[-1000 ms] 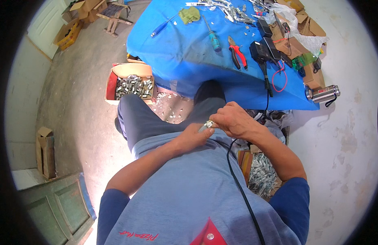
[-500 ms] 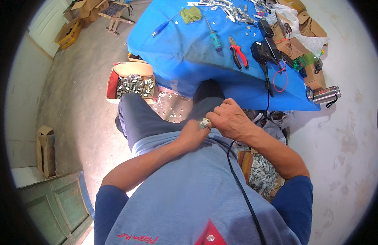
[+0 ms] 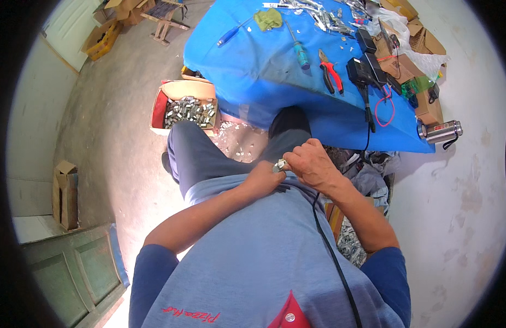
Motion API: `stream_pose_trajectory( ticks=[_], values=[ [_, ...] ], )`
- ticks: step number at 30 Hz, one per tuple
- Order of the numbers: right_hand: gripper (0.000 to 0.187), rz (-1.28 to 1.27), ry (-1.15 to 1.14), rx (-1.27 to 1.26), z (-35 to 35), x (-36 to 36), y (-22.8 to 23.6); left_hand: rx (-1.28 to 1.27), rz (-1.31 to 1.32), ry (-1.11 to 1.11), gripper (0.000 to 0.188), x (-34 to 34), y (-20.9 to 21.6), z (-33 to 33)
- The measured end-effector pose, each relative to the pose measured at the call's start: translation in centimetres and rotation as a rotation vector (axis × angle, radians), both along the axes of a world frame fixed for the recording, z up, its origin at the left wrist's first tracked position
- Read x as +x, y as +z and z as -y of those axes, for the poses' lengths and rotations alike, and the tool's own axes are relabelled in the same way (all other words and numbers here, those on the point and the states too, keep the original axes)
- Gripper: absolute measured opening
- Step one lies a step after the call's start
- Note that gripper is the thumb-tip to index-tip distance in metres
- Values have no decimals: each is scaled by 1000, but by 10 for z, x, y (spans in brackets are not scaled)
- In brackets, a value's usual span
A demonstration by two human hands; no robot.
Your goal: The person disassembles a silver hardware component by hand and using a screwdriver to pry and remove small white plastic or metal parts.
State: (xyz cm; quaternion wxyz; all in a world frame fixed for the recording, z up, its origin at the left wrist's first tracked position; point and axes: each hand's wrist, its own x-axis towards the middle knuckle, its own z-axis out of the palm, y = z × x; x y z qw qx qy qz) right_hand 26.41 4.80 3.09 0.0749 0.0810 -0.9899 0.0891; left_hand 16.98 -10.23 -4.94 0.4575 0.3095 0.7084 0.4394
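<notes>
Over my lap, my left hand (image 3: pixel 265 177) is closed around a small pale metal-and-plastic piece (image 3: pixel 279 165). My right hand (image 3: pixel 314 165) meets it there, thumb and fingers pinched at the piece's right end. The exact kind of the piece cannot be made out, since fingers cover most of it. Beyond my hands, on the blue-covered table (image 3: pixel 236 65), lie red-handled pliers (image 3: pixel 330 74), a teal-handled screwdriver (image 3: pixel 300 53), a blue-handled screwdriver (image 3: pixel 229 36) and a crumpled green cloth (image 3: pixel 268 19).
An open carton (image 3: pixel 159 112) of small metal parts stands on the floor by my knee. Black power adapters (image 3: pixel 360 72), a steel flask (image 3: pixel 443 132) and cardboard (image 3: pixel 428 106) crowd the table's right side. A black cord (image 3: pixel 332 251) runs down over my shirt.
The whole view has shifted slightly, so the scene sits further right and a little lower. Both hands stay together at the small piece, with barely any change in grip.
</notes>
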Motion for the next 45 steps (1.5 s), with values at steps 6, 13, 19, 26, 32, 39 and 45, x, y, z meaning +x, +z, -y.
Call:
stream_pose_trajectory(
  ticks=[6,13,19,26,32,39,45],
  values=[
    [4,107,170,54,-14,-8,15,-75,-14,-137,40,-1,12,-11],
    [4,138,191,66,-15,-14,16,-3,257,-22,29,2,15,-12],
    [9,-28,103,94,-9,-15,0,116,107,-19,28,-5,5,-8],
    [8,-142,-83,-37,11,-9,-21,198,22,32,28,-6,-11,1],
    [12,-162,-396,-201,41,-4,-47,44,393,293,31,-3,-5,-3],
    [15,-70,-617,-474,56,-1,-51,9,72,191,35,-5,-8,-5],
    [16,71,-373,-330,34,11,-32,153,40,203,31,1,-2,0]
  ],
)
